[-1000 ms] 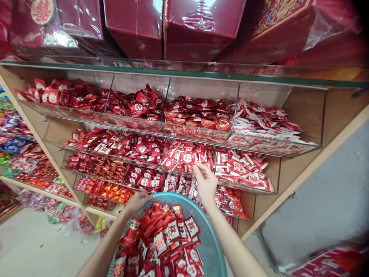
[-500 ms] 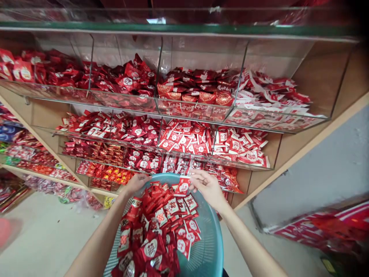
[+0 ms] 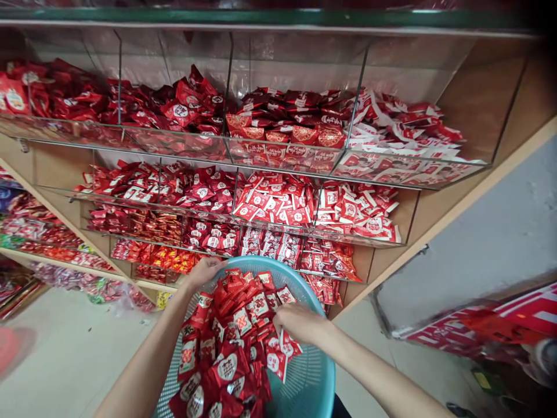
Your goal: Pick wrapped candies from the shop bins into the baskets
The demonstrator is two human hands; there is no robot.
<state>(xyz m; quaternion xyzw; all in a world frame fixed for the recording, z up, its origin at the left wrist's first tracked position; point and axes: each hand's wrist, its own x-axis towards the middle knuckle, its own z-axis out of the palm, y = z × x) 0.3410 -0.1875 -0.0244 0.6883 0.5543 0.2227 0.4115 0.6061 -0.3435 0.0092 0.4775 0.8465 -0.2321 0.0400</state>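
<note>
My left hand (image 3: 208, 270) is closed on the far-left rim of a teal plastic basket (image 3: 327, 371), which tilts in front of me. Inside it lies a heap of small red candy packets (image 3: 228, 368), several with white labels. My right hand (image 3: 300, 323) reaches over the right side of the heap, fingers curled and pressed together. A white-edged packet (image 3: 285, 341) pokes out beneath these fingers, and their tips are hidden, so the grip looks closed on it. Other red-and-white packets (image 3: 276, 361) lie just below that hand.
Tiered shelves with clear dividers (image 3: 359, 98) hold red packets sorted into bins (image 3: 274, 200). A green-edged glass shelf (image 3: 261, 20) crosses the top. To the right are a grey wall (image 3: 461, 273) and red printed material (image 3: 470, 331). Pale tiled floor (image 3: 87, 348) shows at left.
My right hand has come down from the far rim, where it pinched a red-and-white packet, into the heap on the right side. My left hand stays on the rim. The view has shifted slightly.
</note>
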